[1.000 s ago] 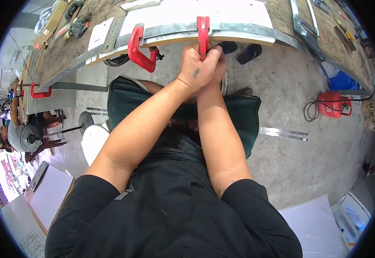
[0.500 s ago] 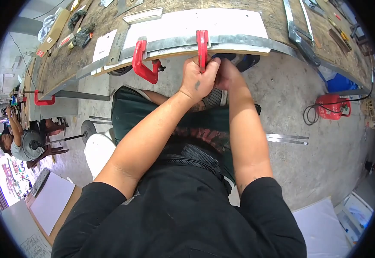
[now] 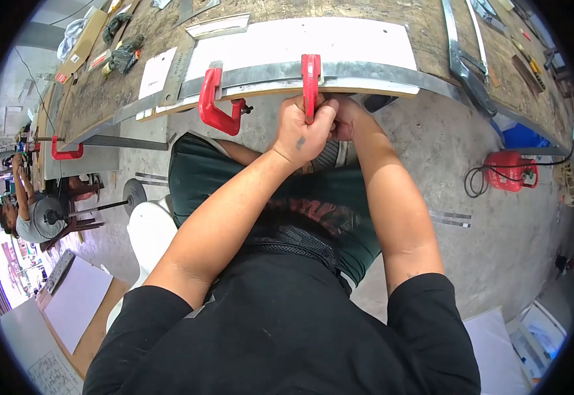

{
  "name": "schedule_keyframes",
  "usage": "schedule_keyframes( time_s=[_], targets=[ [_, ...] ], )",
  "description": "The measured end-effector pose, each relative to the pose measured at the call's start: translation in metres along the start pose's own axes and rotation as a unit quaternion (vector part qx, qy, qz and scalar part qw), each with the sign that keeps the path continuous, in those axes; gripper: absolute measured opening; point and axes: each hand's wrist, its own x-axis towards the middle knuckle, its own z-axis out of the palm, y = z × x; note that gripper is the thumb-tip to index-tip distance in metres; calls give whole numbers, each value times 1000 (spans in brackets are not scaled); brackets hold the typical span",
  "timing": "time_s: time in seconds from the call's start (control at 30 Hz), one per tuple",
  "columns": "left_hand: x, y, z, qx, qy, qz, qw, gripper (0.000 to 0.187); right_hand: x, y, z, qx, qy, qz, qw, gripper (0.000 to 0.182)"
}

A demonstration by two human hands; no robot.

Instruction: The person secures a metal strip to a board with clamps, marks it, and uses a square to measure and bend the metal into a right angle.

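Two red C-clamps sit over a flat metal strip (image 3: 260, 72) and a white board (image 3: 359, 43) at the bench's near edge. Fingers of my left hand (image 3: 303, 130) are wrapped round the lower part of the right-hand red clamp (image 3: 310, 82). Close beside it, my right hand (image 3: 346, 118) is closed at the clamp's underside; what its fingers grip is hidden. The other red clamp (image 3: 211, 108) hangs to the left, touched by neither hand.
A black-handled tool (image 3: 471, 85) lies on the wooden bench (image 3: 431, 39) at the right. A metal ruler (image 3: 177, 72) is at the left. A red gas cylinder (image 3: 507, 172) stands on the floor. Another person (image 3: 40, 214) sits at far left.
The view has shifted slightly. My hands remain at the same clamp, and my right forearm and elbow have swung outward to the right.
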Motion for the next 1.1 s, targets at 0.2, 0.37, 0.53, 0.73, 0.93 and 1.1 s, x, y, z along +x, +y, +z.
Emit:
schedule_keyframes(
  time_s=[0.2,0.37,0.53,0.73,0.93,1.1],
  targets=[
    [0,-5,1,-15,4,-23,1000,37,1,-4,-4,-28,-26,2,999,27],
    [-1,3,1,-32,-8,-27,999,33,-1,-11,-10,-28,-79,14,996,35],
    [-1,11,-2,43,-16,24,999,30,2,-25,-21,-69,-144,65,985,35],
    [0,1,-2,58,-13,34,998,28,-1,-36,-18,-110,-133,99,980,37],
    [-1,-1,-1,27,8,3,1000,31,-3,-25,-25,-182,-87,19,979,37],
    [1,-4,-4,96,8,44,994,32,-12,10,-69,-93,62,-27,993,42]
  ],
)
